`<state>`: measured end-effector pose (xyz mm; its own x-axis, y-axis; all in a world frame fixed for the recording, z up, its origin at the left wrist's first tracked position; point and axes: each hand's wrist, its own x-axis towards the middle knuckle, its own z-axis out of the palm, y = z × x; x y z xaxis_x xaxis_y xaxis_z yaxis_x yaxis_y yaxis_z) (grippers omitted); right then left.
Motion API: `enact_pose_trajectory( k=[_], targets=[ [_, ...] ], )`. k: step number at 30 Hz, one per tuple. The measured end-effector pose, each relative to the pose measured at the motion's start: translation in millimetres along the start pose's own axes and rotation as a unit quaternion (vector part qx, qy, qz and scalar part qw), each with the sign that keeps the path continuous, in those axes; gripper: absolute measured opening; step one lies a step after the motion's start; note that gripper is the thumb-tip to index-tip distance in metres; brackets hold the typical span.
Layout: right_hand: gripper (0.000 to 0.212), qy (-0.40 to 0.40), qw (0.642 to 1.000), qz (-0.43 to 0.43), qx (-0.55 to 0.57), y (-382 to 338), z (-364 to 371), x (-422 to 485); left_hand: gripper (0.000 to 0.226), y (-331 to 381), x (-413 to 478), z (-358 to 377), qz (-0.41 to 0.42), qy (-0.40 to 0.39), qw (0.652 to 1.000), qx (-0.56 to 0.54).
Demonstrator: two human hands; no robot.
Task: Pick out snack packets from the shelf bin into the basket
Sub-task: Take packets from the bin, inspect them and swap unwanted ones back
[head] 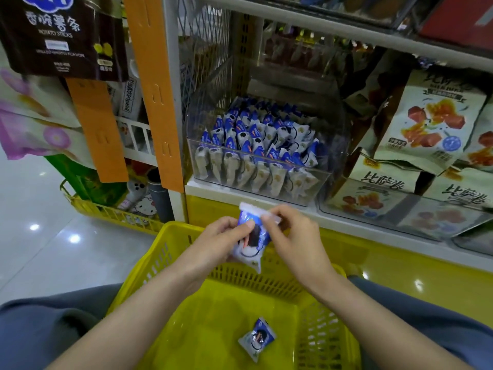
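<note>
Blue-white packet [249,248] pinched by left hand [216,243] and right hand [293,236] over basket [149,265] far rim; I'd bring it over basket middle, lower, then release.

A: The light comes from above; the floor [40,249] at eight o'clock shows white glare spots.

B: Yes, the yellow panel [426,276] at four o'clock shines too. The snack packet [248,252] in the centre is overexposed on top; the upper shelf [320,25] at twelve is dim and soft.
</note>
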<state>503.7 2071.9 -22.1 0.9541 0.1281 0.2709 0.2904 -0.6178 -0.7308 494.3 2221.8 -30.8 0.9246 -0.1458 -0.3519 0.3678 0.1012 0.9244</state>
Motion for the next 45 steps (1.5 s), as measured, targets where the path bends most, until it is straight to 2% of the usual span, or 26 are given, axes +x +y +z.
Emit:
enact_pose_trajectory(
  k=[1, 3, 5, 7, 10, 12, 15, 16, 18, 20, 21, 23, 26, 31, 34, 36, 38, 40, 42, 43, 45],
  targets=[
    [0.013, 0.009, 0.995, 0.063, 0.071, 0, -1, 5, 0.019, 2, 0, -2, 0.007, -0.004, 1.0, 0.004],
    [0.01, 0.011, 0.962, 0.175, 0.208, -1, -4, 11, 0.024, 5, 0, -6, 0.027, 0.009, 1.0, 0.006],
    [0.009, -0.016, 0.926, 0.235, 0.294, -2, -4, 12, 0.024, 6, 2, -10, 0.056, 0.046, 0.997, -0.005],
    [0.008, -0.081, 0.91, 0.252, 0.319, -4, -3, 9, 0.019, 7, 4, -13, 0.088, 0.093, 0.991, -0.025],
    [0.02, -0.186, 0.919, 0.241, 0.252, -5, 1, 2, 0.011, 8, 5, -15, 0.116, 0.123, 0.985, -0.028],
    [0.039, -0.201, 0.939, 0.218, 0.175, -3, 4, 0, 0.011, 9, 4, -16, 0.124, 0.114, 0.985, -0.025],
    [0.076, -0.149, 0.977, 0.141, 0.059, -3, 4, -1, 0.015, 10, 3, -16, 0.144, 0.1, 0.984, 0.034],
    [0.074, -0.133, 0.983, 0.108, 0.061, -4, 4, -1, 0.016, 9, 2, -15, 0.155, 0.09, 0.982, 0.066],
    [0.043, -0.115, 0.988, 0.055, 0.085, -4, 3, 0, 0.016, 9, 1, -13, 0.176, 0.061, 0.975, 0.122],
    [0.011, -0.101, 0.987, 0.05, 0.116, -4, 3, 1, 0.016, 7, 0, -11, 0.188, 0.044, 0.97, 0.145],
    [0.007, -0.095, 0.984, 0.057, 0.139, -4, 3, 1, 0.017, 6, 0, -11, 0.191, 0.043, 0.969, 0.147],
    [0.008, -0.095, 0.979, 0.065, 0.165, -5, 2, 2, 0.018, 6, 1, -11, 0.197, 0.042, 0.969, 0.145],
    [0.006, -0.098, 0.983, 0.028, 0.155, -6, 1, 0, 0.02, 6, 1, -10, 0.197, 0.04, 0.969, 0.146],
    [0.02, -0.04, 0.998, -0.053, 0.018, -10, -3, -4, 0.02, 8, 1, -8, 0.193, 0.023, 0.972, 0.133],
    [0.016, -0.008, 0.997, -0.072, -0.022, -10, -5, -2, 0.011, 5, 1, -6, 0.213, 0.098, 0.958, 0.166],
    [0.011, 0.023, 0.998, -0.065, -0.005, -10, -5, -1, 0.021, 2, 2, -7, 0.208, 0.172, 0.941, 0.206],
    [0.004, 0.049, 0.996, -0.053, 0.047, -11, -6, 1, 0.02, 1, 3, -9, 0.175, 0.178, 0.936, 0.25],
    [0.002, 0.059, 0.991, -0.077, 0.088, -14, -7, 1, 0.032, 3, 3, -9, 0.1, 0.135, 0.966, 0.197],
    [0.005, 0.045, 0.986, -0.134, 0.086, -14, -7, 1, 0.048, 8, 1, -8, 0.005, 0.074, 0.997, 0.035],
    [0.005, 0.03, 0.984, -0.156, 0.077, -13, -7, 0, 0.052, 10, 0, -9, -0.013, 0.042, 0.998, -0.037],
    [0.005, 0.002, 0.982, -0.18, 0.054, -12, -5, -1, 0.046, 13, -1, -13, 0.013, -0.001, 0.992, -0.123]
  ],
)
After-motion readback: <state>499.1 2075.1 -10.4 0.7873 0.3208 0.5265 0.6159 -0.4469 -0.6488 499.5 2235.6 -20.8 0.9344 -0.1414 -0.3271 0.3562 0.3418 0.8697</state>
